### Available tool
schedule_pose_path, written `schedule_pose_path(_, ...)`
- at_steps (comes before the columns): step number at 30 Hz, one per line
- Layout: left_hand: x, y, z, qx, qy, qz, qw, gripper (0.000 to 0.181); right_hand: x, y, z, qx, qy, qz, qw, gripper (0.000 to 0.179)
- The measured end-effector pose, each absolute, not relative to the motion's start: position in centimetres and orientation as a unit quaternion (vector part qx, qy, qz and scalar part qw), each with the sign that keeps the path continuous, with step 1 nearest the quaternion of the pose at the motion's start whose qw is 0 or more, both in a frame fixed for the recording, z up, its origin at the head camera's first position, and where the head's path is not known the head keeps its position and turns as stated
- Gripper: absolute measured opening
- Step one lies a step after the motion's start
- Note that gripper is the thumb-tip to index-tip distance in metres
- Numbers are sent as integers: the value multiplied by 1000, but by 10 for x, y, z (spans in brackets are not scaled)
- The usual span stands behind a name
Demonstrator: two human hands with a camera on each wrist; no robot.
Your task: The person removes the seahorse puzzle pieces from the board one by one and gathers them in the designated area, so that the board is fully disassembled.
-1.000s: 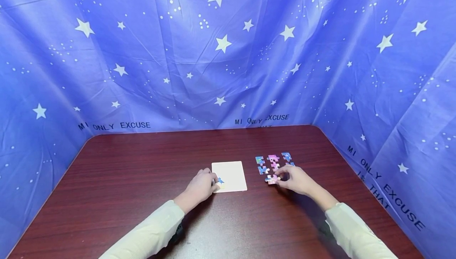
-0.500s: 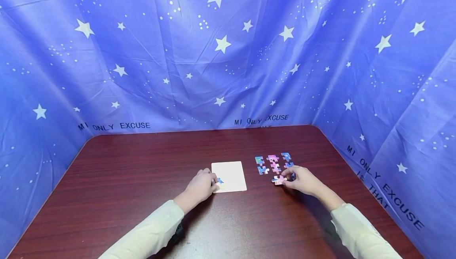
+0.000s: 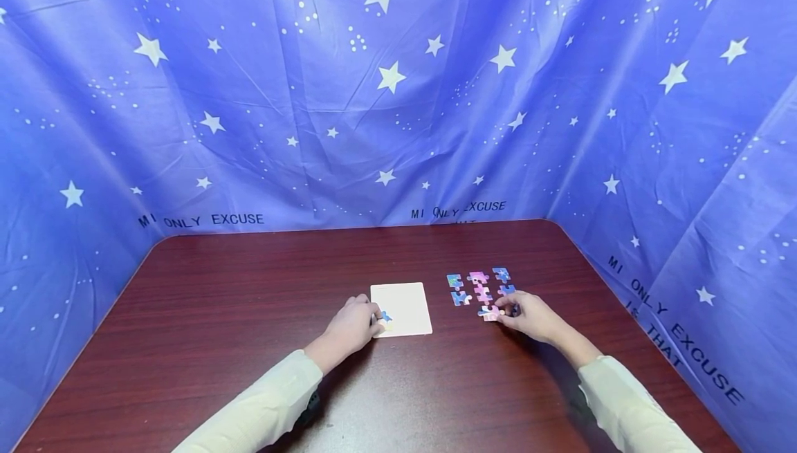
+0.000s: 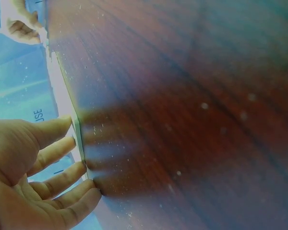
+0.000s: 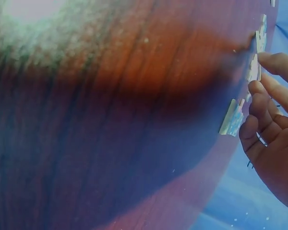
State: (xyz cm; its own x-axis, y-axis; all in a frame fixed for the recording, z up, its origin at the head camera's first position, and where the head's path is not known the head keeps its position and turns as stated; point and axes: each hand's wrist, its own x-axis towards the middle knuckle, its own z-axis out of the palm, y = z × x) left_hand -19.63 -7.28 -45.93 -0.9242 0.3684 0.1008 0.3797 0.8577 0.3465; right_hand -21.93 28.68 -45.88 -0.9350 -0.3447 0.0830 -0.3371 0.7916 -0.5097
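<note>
In the head view a square cream puzzle board point(image 3: 405, 304) lies flat on the table, with a small blue-and-yellow patch at its lower left corner. My left hand point(image 3: 352, 324) rests beside that corner; the left wrist view shows its thumb and fingertips along the edge of the board point(image 4: 65, 98), fingers fairly straight. Thumb and finger of my right hand point(image 3: 529, 315) pinch a pink-and-white puzzle piece point(image 3: 490, 313) at the bottom of a loose group. Beside it in the right wrist view lies a blue puzzle piece point(image 5: 233, 119), largely hidden by the hand from above.
Several blue puzzle pieces point(image 3: 459, 298) and pink puzzle pieces point(image 3: 478, 278) lie in spaced rows right of the board. The dark red wooden table point(image 3: 249, 280) has rounded far corners. A blue star-patterned curtain point(image 3: 311, 128) surrounds its back and sides.
My right hand has moved slightly right with the pink-and-white puzzle piece, mostly in the first half second. The left hand and the board have stayed in place.
</note>
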Motion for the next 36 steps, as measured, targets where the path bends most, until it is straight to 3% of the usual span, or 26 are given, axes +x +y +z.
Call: schedule_pose_path(36,-197,-73,-461,-183,-965,-190,7,16,-225,281,-457,-180,965,-186,35,21)
